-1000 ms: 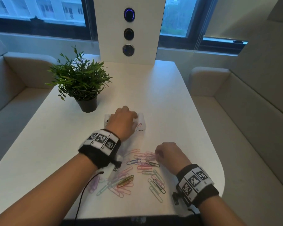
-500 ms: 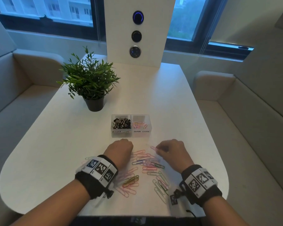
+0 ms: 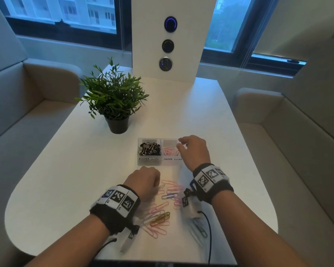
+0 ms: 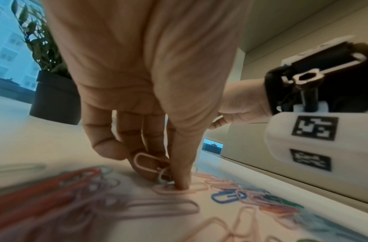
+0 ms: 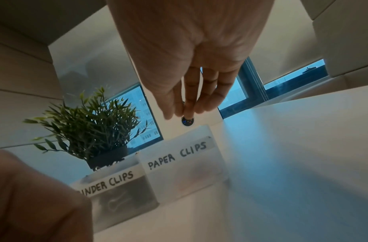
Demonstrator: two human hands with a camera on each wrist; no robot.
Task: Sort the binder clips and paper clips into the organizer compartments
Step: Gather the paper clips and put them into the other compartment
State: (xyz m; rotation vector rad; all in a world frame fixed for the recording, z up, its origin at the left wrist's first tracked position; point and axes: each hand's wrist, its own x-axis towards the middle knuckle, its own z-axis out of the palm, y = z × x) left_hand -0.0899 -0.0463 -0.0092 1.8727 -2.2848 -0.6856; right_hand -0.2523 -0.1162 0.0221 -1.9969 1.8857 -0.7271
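paper clips are lying loose at 6 o'clock of the organizer; a few are being pinched by the left hand, while the right hand is being held relaxed, holding nothing, over the paper-clip compartment.

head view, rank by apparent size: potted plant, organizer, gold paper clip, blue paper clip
1. potted plant, clearly largest.
2. organizer, both compartments together.
3. gold paper clip and blue paper clip: they look about alike, and the blue one is partly overlapped by other clips, so no ranking.
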